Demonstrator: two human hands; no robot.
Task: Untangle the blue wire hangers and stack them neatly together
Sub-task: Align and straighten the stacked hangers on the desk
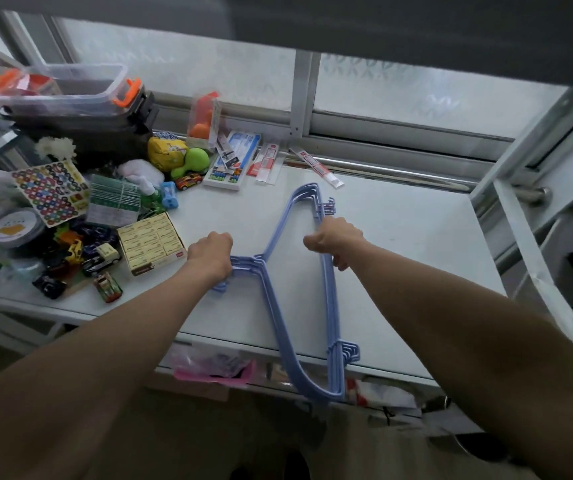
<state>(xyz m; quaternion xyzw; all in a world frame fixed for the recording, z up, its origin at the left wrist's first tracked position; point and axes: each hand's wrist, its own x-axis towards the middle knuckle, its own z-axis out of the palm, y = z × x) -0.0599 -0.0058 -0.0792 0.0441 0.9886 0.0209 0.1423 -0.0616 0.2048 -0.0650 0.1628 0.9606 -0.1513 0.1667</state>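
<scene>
Several blue wire hangers [276,306] lie bunched together as one triangle over the white tabletop [416,258], their near corner hanging past the table's front edge. My left hand [210,256] is closed around the hook necks at the left of the bundle. My right hand [335,239] grips the straight bottom bars on the right side. The wires run nearly parallel, and small notches stick out at the far end and near the front edge.
Clutter fills the table's left: a box of yellow erasers [151,244], toy cars [101,261], a sticker sheet [51,192], a clear bin with orange clips [63,84]. Stationery packs [231,164] lie by the window. A metal frame [520,188] stands at the right.
</scene>
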